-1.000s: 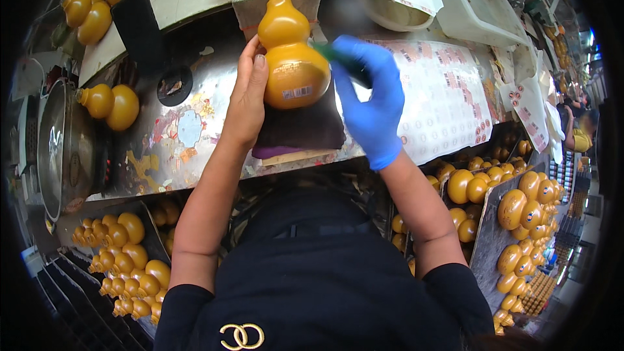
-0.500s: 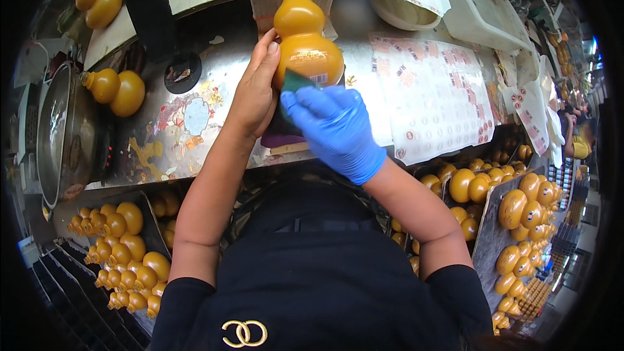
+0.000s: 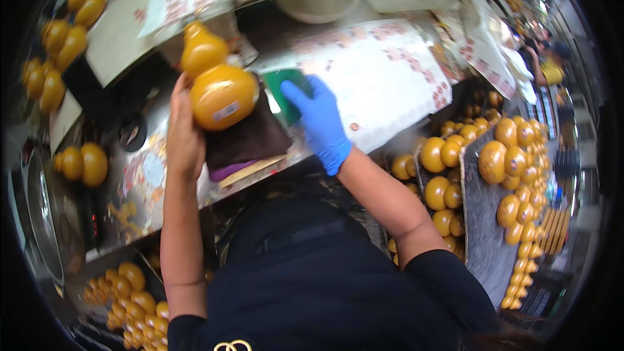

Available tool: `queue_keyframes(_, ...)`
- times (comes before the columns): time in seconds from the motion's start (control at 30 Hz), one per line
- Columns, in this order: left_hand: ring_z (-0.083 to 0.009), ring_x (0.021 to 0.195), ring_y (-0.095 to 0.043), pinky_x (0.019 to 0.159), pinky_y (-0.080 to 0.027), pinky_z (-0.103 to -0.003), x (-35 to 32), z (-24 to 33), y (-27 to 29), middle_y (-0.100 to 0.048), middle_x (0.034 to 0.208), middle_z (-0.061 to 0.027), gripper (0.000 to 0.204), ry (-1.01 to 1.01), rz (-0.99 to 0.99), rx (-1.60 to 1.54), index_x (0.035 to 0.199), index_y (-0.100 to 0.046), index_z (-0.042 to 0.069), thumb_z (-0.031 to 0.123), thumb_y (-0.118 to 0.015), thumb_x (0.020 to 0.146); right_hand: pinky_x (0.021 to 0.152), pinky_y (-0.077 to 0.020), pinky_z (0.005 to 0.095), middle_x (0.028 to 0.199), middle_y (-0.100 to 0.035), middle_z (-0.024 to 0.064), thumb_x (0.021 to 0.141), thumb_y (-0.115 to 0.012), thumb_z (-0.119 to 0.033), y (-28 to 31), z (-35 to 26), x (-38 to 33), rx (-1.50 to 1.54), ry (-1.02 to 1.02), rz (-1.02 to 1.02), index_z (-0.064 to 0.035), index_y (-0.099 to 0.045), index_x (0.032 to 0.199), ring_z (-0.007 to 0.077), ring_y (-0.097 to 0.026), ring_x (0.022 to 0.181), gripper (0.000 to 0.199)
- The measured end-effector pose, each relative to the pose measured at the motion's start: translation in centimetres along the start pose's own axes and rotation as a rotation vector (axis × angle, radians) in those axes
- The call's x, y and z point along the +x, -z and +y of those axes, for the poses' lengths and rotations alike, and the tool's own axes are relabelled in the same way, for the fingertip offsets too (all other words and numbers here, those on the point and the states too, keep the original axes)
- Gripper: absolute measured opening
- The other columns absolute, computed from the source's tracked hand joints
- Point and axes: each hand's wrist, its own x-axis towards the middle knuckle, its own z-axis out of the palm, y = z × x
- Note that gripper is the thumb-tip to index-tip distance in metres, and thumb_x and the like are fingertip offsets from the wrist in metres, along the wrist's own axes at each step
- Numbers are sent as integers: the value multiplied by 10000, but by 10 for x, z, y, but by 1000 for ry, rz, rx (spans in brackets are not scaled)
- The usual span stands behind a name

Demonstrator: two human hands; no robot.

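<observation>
A white tray (image 3: 411, 0) sits near a pale bowl (image 3: 318, 12).

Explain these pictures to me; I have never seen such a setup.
There is no machine: these are a person's two hands, seen from above. Every picture comes from one wide fisheye camera worn on the head, so straight edges bend. The bare left hand is against the side of a glossy amber gourd-shaped bottle. The fingers of the blue-gloved right hand hold a flat green piece whose material I cannot tell. On the metal worktable lie a dark brown cloth pad and a white sheet with reddish marks.
</observation>
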Motion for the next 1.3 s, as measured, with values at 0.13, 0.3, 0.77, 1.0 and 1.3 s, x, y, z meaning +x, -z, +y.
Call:
queue_keyframes(0.13, -266, 1287, -419, 1079, -320, -372, -18, 0, 5, -394, 1392, -166, 964, -280, -179, 439, 1508, -95, 82, 329, -723, 819, 705, -496, 291, 962, -619, 71, 885, -642, -140, 40, -5, -8, 581, -239, -22, -1, -569, 1126, 135, -572, 788, 288)
queue_keyframes(0.3, -247, 1213, -466, 1045, -357, -364, -22, 0, -8, -431, 1353, -140, 890, -436, 48, 820, 1475, -253, 77, 32, -736, 730, 574, -497, 331, 782, -601, 53, 962, -519, -323, 128, 10, -13, 225, -9, 19, -44, -588, 1015, 180, -560, 600, 292)
queue_keyframes(0.77, -381, 1292, -349, 1080, -294, -437, -24, -8, -12, -339, 1388, -198, 896, -539, 101, 1012, 1434, -275, 64, 51, -773, 690, 924, -466, 347, 1111, -663, 122, 874, -529, -234, 39, -120, 202, -835, 593, -118, -129, -717, 1041, 271, -620, 1036, 272)
queue_keyframes(1.0, -397, 1281, -353, 1086, -286, -453, -22, -10, -10, -336, 1375, -211, 876, -533, 87, 1008, 1426, -263, 63, 53, -759, 704, 953, -460, 379, 1198, -624, 115, 861, -464, -170, -24, -131, 304, -1460, 456, -59, -191, -638, 1209, 292, -586, 1116, 390)
queue_keyframes(1.3, -396, 1274, -364, 1072, -311, -453, -21, -9, -8, -332, 1377, -211, 868, -541, 74, 981, 1412, -282, 61, 49, -766, 691, 867, -494, 394, 1108, -647, 168, 873, -445, -121, -22, -144, 250, -1772, 468, -381, -133, -626, 1184, 320, -631, 1000, 360)
